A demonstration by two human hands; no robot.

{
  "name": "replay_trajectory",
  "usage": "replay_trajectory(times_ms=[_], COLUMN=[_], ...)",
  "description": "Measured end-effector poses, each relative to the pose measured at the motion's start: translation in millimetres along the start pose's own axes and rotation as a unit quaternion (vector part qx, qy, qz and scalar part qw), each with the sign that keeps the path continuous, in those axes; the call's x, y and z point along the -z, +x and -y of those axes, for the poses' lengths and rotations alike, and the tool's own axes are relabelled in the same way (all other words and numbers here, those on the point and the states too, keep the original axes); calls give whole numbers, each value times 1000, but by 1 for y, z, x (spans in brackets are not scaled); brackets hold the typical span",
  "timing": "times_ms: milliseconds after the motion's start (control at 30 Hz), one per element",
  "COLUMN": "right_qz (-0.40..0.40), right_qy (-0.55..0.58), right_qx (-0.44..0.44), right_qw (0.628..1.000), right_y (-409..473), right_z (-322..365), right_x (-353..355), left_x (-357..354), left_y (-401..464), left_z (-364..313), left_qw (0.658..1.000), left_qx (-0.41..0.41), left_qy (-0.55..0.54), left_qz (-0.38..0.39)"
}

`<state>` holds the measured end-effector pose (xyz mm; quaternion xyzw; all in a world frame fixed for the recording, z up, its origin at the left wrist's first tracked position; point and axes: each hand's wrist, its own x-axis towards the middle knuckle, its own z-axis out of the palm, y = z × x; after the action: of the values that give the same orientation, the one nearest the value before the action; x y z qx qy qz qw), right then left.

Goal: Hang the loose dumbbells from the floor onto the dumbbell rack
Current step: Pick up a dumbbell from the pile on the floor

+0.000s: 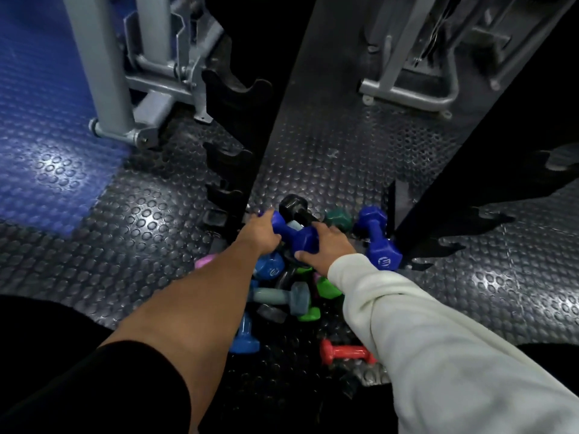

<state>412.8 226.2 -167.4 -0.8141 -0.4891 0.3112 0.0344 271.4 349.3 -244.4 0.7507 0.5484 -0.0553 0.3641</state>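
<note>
Both hands reach down into a heap of dumbbells on the studded rubber floor [313, 158], at the foot of the black dumbbell rack [238, 126]. They hold one dark blue dumbbell [294, 233] between them, lying slantwise on top of the heap. The left hand [261, 234] grips its far end, fingers curled round the head so that only the knuckles and thumb side show. The right hand [326, 247] clasps the near head — fingers [316, 228] wrapped over its top, thumb pressed against its lower face. The bare handle runs between the two hands.

Just behind it lies a black dumbbell [294, 206], touching the blue one. A second dark blue dumbbell [377, 236] lies to the right, against the foot of the rack's right upright, with a dark green one [338, 219] between it and the black one. Nearer the person, under the forearms, are a grey-blue dumbbell [288, 297], a light blue one [246, 336], green ones [326, 288] and a pink end [205, 263]. A red dumbbell [343, 352] lies apart — partly under the white sleeve [438, 355]. The rack's hooks on the left upright stand empty.
</note>
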Motion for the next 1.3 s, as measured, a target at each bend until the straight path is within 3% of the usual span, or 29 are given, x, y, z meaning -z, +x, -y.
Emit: replay_trajectory(times_ms=[567,767,1100,1300], right_qz=[15,22,-12,-38], right_qy=[-29,-38,-12,48], right_qx=[-23,-17,-4,11], right_qw=[999,999,1000,998], right_y=[19,22,22,12], right_z=[4,6,4,-5], right_x=[-13,-17,-29,-29], left_x=[-19,-27,-12,-14], left_y=[29,38,47,36], left_z=[20,23,24,30], left_qw=[993,993,994,990], left_qx=[53,77,95,80], left_qy=[-106,-88,-58,-116], left_qz=[5,-2,-9,-24])
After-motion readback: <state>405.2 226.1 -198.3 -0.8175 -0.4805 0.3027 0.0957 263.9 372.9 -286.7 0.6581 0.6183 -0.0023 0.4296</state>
